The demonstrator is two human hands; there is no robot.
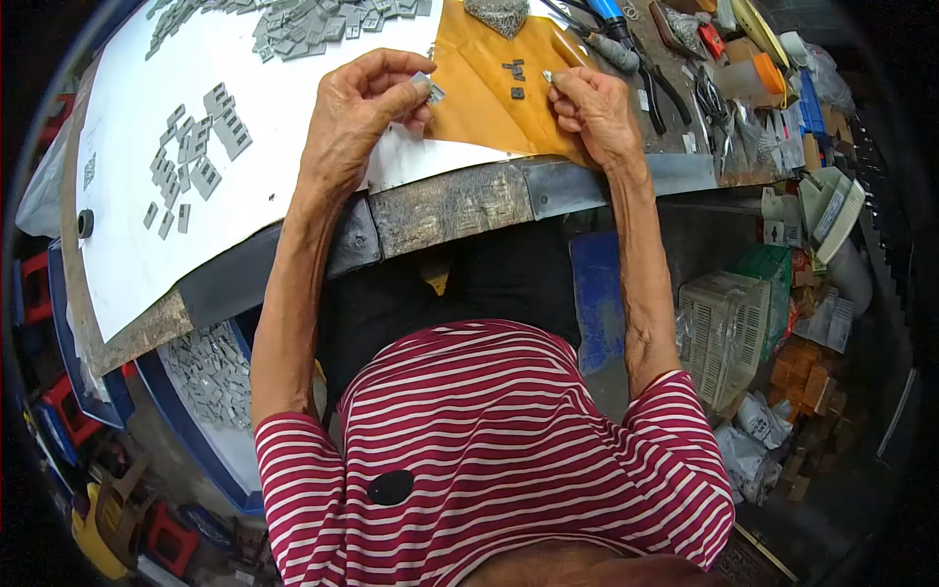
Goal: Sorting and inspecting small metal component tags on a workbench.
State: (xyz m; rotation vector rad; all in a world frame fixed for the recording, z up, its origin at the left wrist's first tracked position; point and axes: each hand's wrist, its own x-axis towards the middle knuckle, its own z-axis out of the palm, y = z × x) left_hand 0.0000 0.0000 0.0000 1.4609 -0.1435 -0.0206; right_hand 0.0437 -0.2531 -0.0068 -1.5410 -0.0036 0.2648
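Observation:
Between the thumb and fingers of my left hand point(367, 108) is a small grey metal plate point(431, 90), held above the edge of the white sheet. My right hand point(595, 103) pinches a tiny pale piece point(548, 76) over the orange-brown sheet point(479, 117); its exact kind is too small to tell. Between the hands, several small dark pieces point(516, 93) lie on that sheet. Grey plates point(201, 142) with dark slots are spread on the white sheet point(196, 235) left of my left hand. A larger heap of grey plates point(323, 24) lies beyond it.
A mound of tiny metal parts point(497, 14) sits at the far edge. Pliers point(657, 93) and a blue-handled tool point(608, 12) lie right of my right hand. A blue-rimmed tray of grey plates point(210, 377) stands below the table's left side. Crates point(724, 328) stand at the lower right.

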